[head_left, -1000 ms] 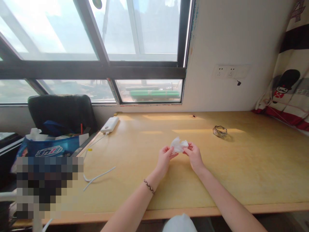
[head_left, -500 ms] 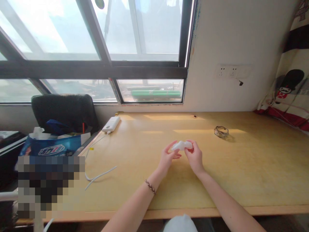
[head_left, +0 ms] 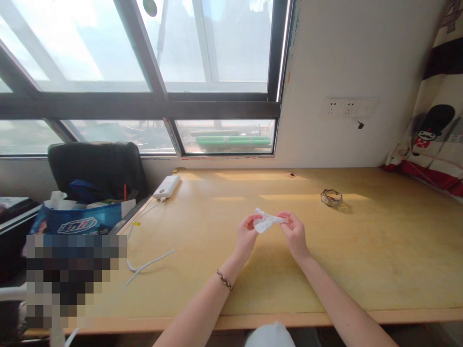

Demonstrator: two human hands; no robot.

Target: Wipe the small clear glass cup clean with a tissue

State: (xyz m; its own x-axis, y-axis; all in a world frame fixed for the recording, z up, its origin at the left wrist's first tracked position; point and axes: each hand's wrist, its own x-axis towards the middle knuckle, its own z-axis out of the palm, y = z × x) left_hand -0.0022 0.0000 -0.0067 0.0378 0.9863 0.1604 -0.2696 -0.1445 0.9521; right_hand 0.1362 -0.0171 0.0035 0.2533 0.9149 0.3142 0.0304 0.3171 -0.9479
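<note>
A crumpled white tissue is stretched between my two hands, above the middle of the wooden table. My left hand pinches its left end, where the tissue fans out around the fingertips. At the other end my right hand is closed on the narrow, twisted part. A braided bracelet sits on my left wrist. To the right of my hands, apart from them, lies a ring-shaped bracelet or band.
On the wooden table, a white power strip or adapter with a cable stands at the far left. A loose white cable lies nearer. Left of the table are a black chair and a blue bag.
The tissue was bunched up and is now drawn out longer between my hands. My left fingers, spread before, have closed on its left end.
</note>
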